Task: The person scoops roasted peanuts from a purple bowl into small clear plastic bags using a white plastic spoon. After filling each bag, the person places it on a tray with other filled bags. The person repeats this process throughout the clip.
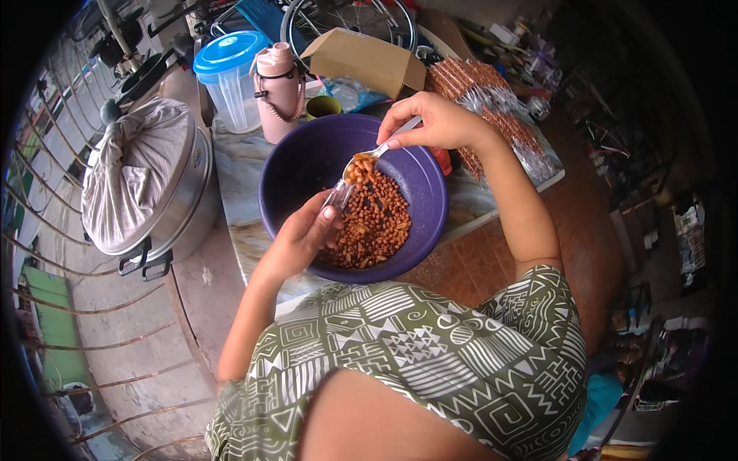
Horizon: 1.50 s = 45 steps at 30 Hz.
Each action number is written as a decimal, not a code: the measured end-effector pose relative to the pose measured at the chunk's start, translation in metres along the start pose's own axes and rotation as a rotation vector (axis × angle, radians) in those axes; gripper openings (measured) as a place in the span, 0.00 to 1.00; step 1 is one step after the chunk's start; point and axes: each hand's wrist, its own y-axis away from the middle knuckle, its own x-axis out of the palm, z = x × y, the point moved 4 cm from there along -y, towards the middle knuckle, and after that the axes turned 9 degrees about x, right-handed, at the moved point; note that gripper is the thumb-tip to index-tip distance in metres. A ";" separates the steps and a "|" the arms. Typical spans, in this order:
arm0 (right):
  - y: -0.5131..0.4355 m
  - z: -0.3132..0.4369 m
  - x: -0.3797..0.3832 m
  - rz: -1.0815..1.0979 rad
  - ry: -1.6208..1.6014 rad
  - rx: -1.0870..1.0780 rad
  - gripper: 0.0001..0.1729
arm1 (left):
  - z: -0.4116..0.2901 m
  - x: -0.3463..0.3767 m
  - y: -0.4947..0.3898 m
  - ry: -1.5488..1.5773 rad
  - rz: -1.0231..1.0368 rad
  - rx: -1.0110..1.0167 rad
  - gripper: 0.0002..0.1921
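Observation:
A deep purple plastic basin [424, 173] stands before me with a layer of reddish-brown nuts [383, 222] in its bottom. My right hand [441, 122] pinches the handle of a pale spoon [377, 151], whose bowl is heaped with nuts. Below it, my left hand [305, 227] grips a small clear plastic bag [339, 197] over the basin. The spoon's tip meets the bag's upper end; how much lies in the bag is hidden by my fingers.
A pink bottle [278, 95], a blue-lidded plastic container [230, 80], a green cup [323, 107] and a cardboard box [366, 60] stand behind the basin. Bundled filled packets [478, 98] lie at the right on the marbled table [245, 190]. A cloth-wrapped-lid metal pot [190, 213] is left.

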 end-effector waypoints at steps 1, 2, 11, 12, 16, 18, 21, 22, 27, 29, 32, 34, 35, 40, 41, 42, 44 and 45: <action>-0.001 0.001 0.001 0.004 -0.014 -0.007 0.10 | 0.002 -0.001 0.000 0.009 0.003 0.001 0.22; -0.002 0.002 0.003 0.002 -0.013 -0.002 0.10 | 0.002 -0.001 0.000 0.017 0.006 0.003 0.22; -0.003 0.027 0.004 -0.068 0.170 -0.019 0.09 | -0.003 -0.002 -0.001 -0.010 0.001 0.011 0.22; -0.001 0.031 0.004 -0.082 0.237 -0.016 0.09 | -0.005 -0.001 -0.001 0.026 0.011 0.006 0.22; -0.002 0.040 0.004 -0.103 0.301 -0.043 0.07 | -0.002 -0.001 -0.001 0.027 -0.004 0.002 0.22; -0.002 0.045 0.004 -0.124 0.333 -0.049 0.07 | -0.001 -0.001 -0.002 0.034 -0.009 0.028 0.23; 0.001 0.053 0.007 -0.181 0.425 -0.100 0.05 | -0.005 -0.001 -0.002 0.015 -0.003 0.037 0.22; 0.002 0.055 0.009 -0.217 0.468 -0.134 0.05 | -0.006 -0.002 -0.002 0.019 -0.009 0.044 0.22; 0.018 0.071 0.012 -0.409 0.585 -0.280 0.05 | -0.005 -0.002 -0.001 0.062 -0.062 0.054 0.22; 0.023 0.076 0.006 -0.475 0.594 -0.258 0.04 | -0.009 -0.005 0.001 0.017 -0.122 0.118 0.23; 0.024 0.051 0.009 -0.457 0.600 -0.150 0.04 | -0.013 -0.004 0.006 -0.033 -0.183 0.247 0.24; 0.018 0.018 0.019 -0.337 0.639 -0.025 0.04 | -0.016 -0.006 0.010 0.012 -0.155 0.253 0.24; 0.011 -0.011 0.032 -0.267 0.658 0.020 0.04 | -0.018 -0.004 0.011 0.005 -0.151 0.275 0.24; -0.012 -0.077 0.121 0.195 0.399 0.232 0.06 | -0.024 0.007 0.004 0.020 -0.146 0.355 0.24; -0.011 -0.076 0.136 0.263 0.235 0.180 0.07 | -0.024 0.009 0.003 0.030 -0.144 0.367 0.24; -0.011 -0.075 0.144 0.280 0.210 0.154 0.09 | -0.025 0.009 0.002 0.027 -0.142 0.353 0.24; -0.013 -0.079 0.141 0.307 0.135 0.161 0.09 | -0.025 0.010 0.002 0.021 -0.136 0.325 0.24; -0.013 -0.082 0.135 0.316 0.100 0.166 0.09 | -0.025 0.011 0.001 0.010 -0.148 0.325 0.24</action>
